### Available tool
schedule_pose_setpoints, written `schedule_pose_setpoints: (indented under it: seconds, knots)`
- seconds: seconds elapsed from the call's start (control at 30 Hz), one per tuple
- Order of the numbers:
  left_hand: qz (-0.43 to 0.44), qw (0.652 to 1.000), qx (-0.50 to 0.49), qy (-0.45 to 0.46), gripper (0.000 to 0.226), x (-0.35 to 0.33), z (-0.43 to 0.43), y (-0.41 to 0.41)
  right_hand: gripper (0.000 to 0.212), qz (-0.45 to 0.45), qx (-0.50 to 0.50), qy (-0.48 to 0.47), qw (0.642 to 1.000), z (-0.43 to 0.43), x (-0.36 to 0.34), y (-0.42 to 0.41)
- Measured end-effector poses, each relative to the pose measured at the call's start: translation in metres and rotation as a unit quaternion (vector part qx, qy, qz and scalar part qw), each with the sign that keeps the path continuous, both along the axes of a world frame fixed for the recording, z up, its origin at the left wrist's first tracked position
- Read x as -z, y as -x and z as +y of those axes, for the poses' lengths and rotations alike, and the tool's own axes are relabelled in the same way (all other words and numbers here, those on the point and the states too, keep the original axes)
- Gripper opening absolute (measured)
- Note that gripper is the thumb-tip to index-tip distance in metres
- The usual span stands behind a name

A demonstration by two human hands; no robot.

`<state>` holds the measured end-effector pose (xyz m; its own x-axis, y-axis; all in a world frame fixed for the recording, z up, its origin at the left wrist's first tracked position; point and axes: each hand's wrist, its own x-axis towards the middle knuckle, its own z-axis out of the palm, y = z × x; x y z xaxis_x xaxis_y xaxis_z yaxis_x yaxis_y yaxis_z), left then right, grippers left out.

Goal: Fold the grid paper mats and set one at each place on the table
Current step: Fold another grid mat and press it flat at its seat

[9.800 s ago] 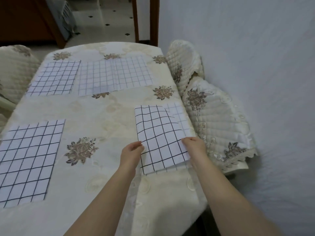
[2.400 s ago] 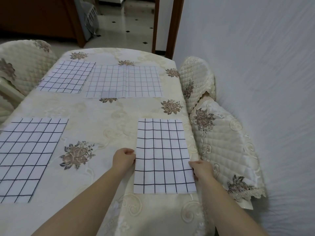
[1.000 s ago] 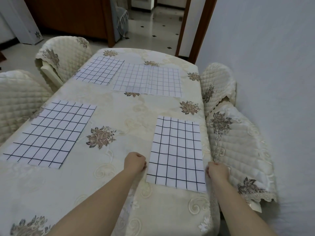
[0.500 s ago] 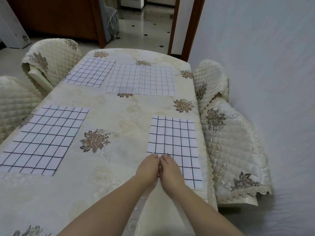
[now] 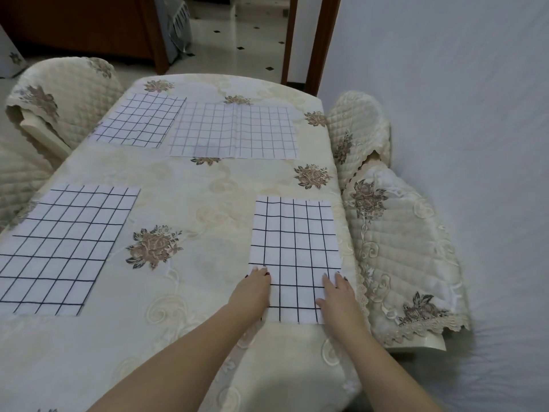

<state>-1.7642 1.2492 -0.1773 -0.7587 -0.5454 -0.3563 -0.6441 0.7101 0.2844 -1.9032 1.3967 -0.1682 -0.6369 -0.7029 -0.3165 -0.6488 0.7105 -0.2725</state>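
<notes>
A folded grid paper mat (image 5: 294, 248) lies flat near the table's right edge. My left hand (image 5: 254, 289) presses flat on its near left edge, fingers straight. My right hand (image 5: 335, 291) lies flat on its near right part. A second folded mat (image 5: 64, 245) rests at the left side. A third folded mat (image 5: 141, 120) sits at the far left. An unfolded, wider grid sheet (image 5: 233, 130) with a centre crease lies at the far middle.
The table (image 5: 190, 197) wears a cream cloth with brown flower patterns. Quilted chair covers stand at the right (image 5: 398, 257) and far right (image 5: 359, 132), another at the far left (image 5: 62, 93). A white wall (image 5: 460, 114) runs close along the right side.
My hands, side by side at the mat's near middle half a second ago, have slid apart to its left and right edges. The mat itself has stayed in place.
</notes>
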Motion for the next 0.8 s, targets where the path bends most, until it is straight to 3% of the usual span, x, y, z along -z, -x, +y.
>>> schedule_pose_setpoints:
  seconds: [0.13, 0.27, 0.47, 0.63, 0.8]
  knots:
    - [0.096, 0.993, -0.065, -0.038, 0.040, -0.012, -0.005, 0.002, 0.063, -0.019, 0.013, 0.027, 0.999, -0.019, -0.010, 0.005]
    - [0.163, 0.979, -0.118, -0.015, 0.048, -0.036, -0.043, 0.019, 0.062, -0.037, -0.018, 0.070, 0.997, -0.057, -0.022, 0.015]
    - [0.117, 0.984, -0.131, 0.002, 0.038, -0.043, -0.109, 0.059, 0.054, -0.027, -0.061, 0.068, 0.995, -0.128, -0.025, 0.041]
    - [0.058, 0.996, -0.070, 0.002, 0.031, -0.025, -0.131, 0.095, 0.052, -0.015, -0.135, 0.037, 0.990, -0.181, -0.012, 0.054]
    - [-0.007, 0.998, -0.004, 0.061, 0.057, -0.008, -0.149, 0.111, 0.065, -0.003, -0.201, 0.000, 0.980, -0.208, 0.004, 0.061]
